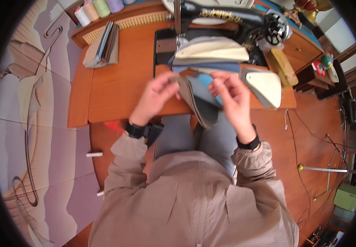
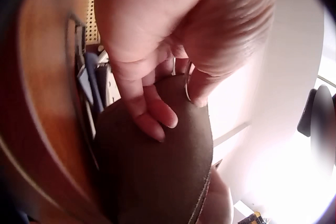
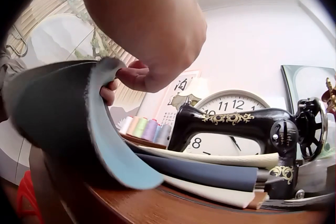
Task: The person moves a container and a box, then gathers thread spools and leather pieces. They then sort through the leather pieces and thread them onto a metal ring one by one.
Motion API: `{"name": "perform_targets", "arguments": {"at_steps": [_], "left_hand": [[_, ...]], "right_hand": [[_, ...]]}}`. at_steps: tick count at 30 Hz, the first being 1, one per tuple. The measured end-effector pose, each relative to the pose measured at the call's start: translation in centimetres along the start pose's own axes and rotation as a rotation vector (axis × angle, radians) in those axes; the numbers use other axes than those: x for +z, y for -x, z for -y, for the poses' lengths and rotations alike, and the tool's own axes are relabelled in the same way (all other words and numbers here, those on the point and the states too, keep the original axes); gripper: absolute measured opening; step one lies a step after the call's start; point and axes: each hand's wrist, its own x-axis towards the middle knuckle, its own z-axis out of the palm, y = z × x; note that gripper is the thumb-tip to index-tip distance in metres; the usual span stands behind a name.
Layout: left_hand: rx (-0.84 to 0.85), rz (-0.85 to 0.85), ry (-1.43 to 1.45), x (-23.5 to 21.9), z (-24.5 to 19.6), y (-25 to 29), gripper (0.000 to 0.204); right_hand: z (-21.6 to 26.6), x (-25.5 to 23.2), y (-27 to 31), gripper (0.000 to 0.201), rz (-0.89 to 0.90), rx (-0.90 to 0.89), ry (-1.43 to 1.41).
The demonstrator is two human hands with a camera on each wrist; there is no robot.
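Several curved fabric pieces, brown [image 1: 192, 101], dark and light blue [image 3: 126, 161], hang between the two hands over the table's front edge. The left hand [image 1: 155, 96] pinches the brown piece [image 2: 157, 166] near its top edge, thumb on one side and fingers on the other in the left wrist view. On the other side, the right hand [image 1: 233, 92] pinches the upper edge of the blue and dark pieces [image 3: 52, 103] between thumb and fingers. Behind the hands, cream [image 1: 211, 51] and blue pieces lie stacked before the black sewing machine [image 1: 227, 16].
A stack of folded pieces [image 1: 104, 47] lies on the table [image 1: 124, 90] at the left. White and grey pieces [image 1: 266, 88] and a yellow case [image 1: 282, 68] are at the right. Thread spools [image 1: 102, 8] stand at the back left; a clock [image 3: 226, 100] is behind the machine.
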Motion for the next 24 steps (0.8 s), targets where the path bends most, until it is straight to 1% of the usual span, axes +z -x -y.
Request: {"name": "perform_targets", "arguments": {"at_steps": [1, 2, 3, 4, 5, 6, 7, 8, 9, 11, 12, 13, 15, 16, 17, 18, 19, 20, 21, 22, 23, 24], "left_hand": [[0.038, -0.024, 0.005, -1.1, -0.2, -0.1, 0.027], [0.011, -0.105, 0.013, -1.7, -1.1, 0.0, 0.026], [-0.006, -0.113, 0.077, -3.5, -0.6, -0.1, 0.025], [-0.066, -0.156, 0.041, -5.2, 0.0, -0.5, 0.024], [-0.126, -0.196, 0.005, -6.5, 0.4, -0.4, 0.024], [-0.150, -0.199, 0.009, -7.1, 0.6, 0.1, 0.024], [-0.173, -0.241, -0.059, -7.5, 0.6, 0.3, 0.023], [-0.195, -0.280, -0.128, -7.7, 0.7, 0.3, 0.023], [-0.209, -0.276, -0.125, -7.7, 0.9, 0.3, 0.023], [-0.118, -0.340, -0.324, -8.0, 1.1, 0.1, 0.023], [-0.013, -0.370, -0.338, -7.7, 1.0, -0.3, 0.022], [-0.013, -0.371, -0.338, -7.5, 0.6, -0.5, 0.022], [0.045, -0.426, -0.398, -7.2, -0.3, -0.9, 0.022], [0.045, -0.426, -0.399, -7.6, 0.0, -1.1, 0.022], [0.005, -0.405, -0.523, -8.4, 0.4, -1.4, 0.024], [-0.035, -0.383, -0.648, -8.6, 0.3, -1.6, 0.025], [-0.033, -0.386, -0.653, -8.7, 0.3, -1.5, 0.025], [-0.078, -0.368, -0.817, -8.7, 0.2, -1.4, 0.027], [-0.127, -0.345, -0.981, -8.5, 0.0, -1.2, 0.029], [-0.102, -0.367, -1.037, -8.3, -0.5, -0.8, 0.034], [-0.105, -0.370, -1.041, -8.3, -0.7, -0.5, 0.034], [-0.097, -0.378, -1.097, -8.5, -1.0, -0.2, 0.036]], "right_hand": [[0.2, -0.4, 0.2, 0.018, -0.004, 0.016, -0.026], [0.3, -1.0, 0.4, 0.017, 0.030, 0.030, -0.013], [0.5, -1.6, 0.9, 0.017, 0.064, 0.045, 0.000], [1.1, -1.9, 1.4, 0.017, 0.098, 0.070, 0.014], [1.2, -2.4, 1.9, 0.017, 0.157, 0.096, -0.012], [1.8, -2.8, 2.7, 0.015, 0.231, 0.154, -0.020], [2.5, -3.1, 3.2, 0.014, 0.306, 0.201, -0.026], [3.4, -3.2, 3.8, 0.012, 0.393, 0.244, -0.037], [4.3, -3.3, 4.5, 0.010, 0.481, 0.288, -0.047], [5.6, -3.6, 5.4, 0.009, 0.760, 0.244, -0.051], [6.2, -3.7, 5.6, 0.010, 0.896, 0.238, -0.117], [6.8, -3.7, 5.8, 0.012, 1.031, 0.229, -0.182], [7.3, -3.3, 6.2, 0.022, 1.204, 0.131, -0.359], [7.7, -3.1, 6.7, 0.029, 1.222, 0.070, -0.387], [8.3, -3.0, 6.9, 0.032, 1.250, 0.026, -0.392], [9.0, -2.8, 7.0, 0.032, 1.260, 0.008, -0.414], [9.6, -2.4, 7.1, 0.032, 1.272, -0.014, -0.436], [9.9, -2.0, 7.4, 0.032, 1.273, -0.018, -0.438], [10.2, -1.5, 7.9, 0.030, 1.258, -0.104, -0.489], [10.5, -1.0, 8.3, 0.028, 1.243, -0.190, -0.539], [11.0, -0.4, 8.8, 0.028, 1.245, -0.192, -0.544], [11.5, 0.2, 9.3, 0.025, 1.213, -0.185, -0.616]]}}
